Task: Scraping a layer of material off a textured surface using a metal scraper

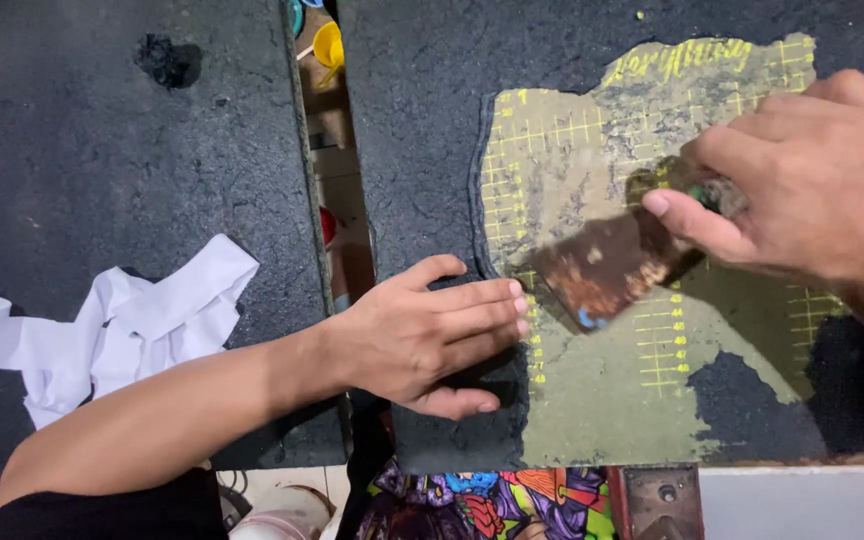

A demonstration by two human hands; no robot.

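Scraper (607, 265) gripped by right hand (812, 190), fingers clamped round handle; rusty blade laid flat on worn green cutting mat (592, 400). Long axis run diagonally, handle upper right, blade edge lower left. Left hand (422, 335) pressed flat on black coating (422, 120), fingers together, empty; fingertips set just left of blade edge, near, apparently not touching.

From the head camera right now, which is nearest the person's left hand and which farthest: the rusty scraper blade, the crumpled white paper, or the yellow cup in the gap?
Measured from the left hand:
1. Rusty scraper blade, just right of the fingertips, on the green mat.
2. Crumpled white paper, off to the left on the dark board.
3. Yellow cup, up top in the gap between the boards.
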